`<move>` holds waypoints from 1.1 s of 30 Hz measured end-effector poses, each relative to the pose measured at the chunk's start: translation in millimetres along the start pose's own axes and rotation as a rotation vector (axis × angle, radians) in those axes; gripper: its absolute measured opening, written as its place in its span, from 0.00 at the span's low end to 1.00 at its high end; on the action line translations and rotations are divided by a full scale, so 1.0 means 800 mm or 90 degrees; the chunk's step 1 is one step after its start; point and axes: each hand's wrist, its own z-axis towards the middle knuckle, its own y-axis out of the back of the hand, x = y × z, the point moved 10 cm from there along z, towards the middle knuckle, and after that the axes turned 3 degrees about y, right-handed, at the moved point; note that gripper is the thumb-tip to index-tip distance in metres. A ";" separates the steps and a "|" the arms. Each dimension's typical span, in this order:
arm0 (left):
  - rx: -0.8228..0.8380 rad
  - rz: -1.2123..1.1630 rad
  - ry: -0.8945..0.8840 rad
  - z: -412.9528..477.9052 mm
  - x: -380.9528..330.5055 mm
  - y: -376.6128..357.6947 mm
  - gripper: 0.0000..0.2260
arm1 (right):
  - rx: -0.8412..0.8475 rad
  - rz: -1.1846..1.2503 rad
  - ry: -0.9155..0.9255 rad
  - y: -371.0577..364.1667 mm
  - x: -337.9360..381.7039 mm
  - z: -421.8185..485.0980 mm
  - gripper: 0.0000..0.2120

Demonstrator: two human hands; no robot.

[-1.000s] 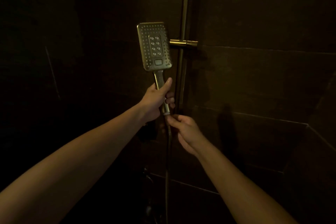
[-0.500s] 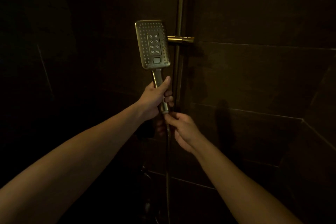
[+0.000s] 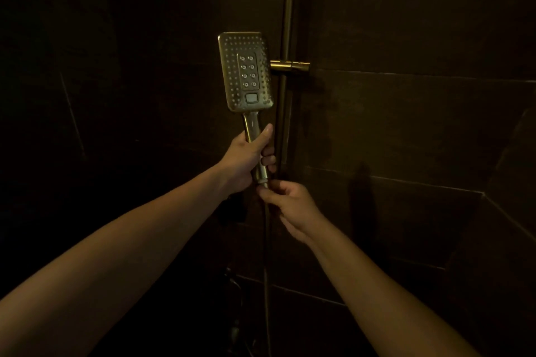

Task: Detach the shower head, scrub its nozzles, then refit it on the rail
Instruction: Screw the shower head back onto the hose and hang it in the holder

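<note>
Head view shows the left hand closed around the handle of the shower head, held upright just left of the rail and in front of its bracket. The right hand pinches the hose right below the handle's end. This looks like either detaching or refitting; which of the 2 cannot be told, and either needs the handle guided at the bracket.
</note>
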 end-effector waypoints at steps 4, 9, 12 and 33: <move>0.016 -0.005 0.012 0.000 0.000 -0.006 0.09 | 0.109 0.136 -0.093 -0.012 -0.008 -0.004 0.09; -0.006 0.003 -0.007 0.001 0.000 -0.002 0.09 | 0.002 -0.064 -0.020 0.004 0.001 -0.001 0.16; -0.026 -0.004 -0.015 0.000 0.002 -0.001 0.09 | -0.119 -0.241 0.060 0.019 0.013 0.000 0.15; -0.041 0.006 0.019 -0.001 -0.001 0.004 0.12 | 0.000 -0.086 0.016 0.008 0.005 0.007 0.04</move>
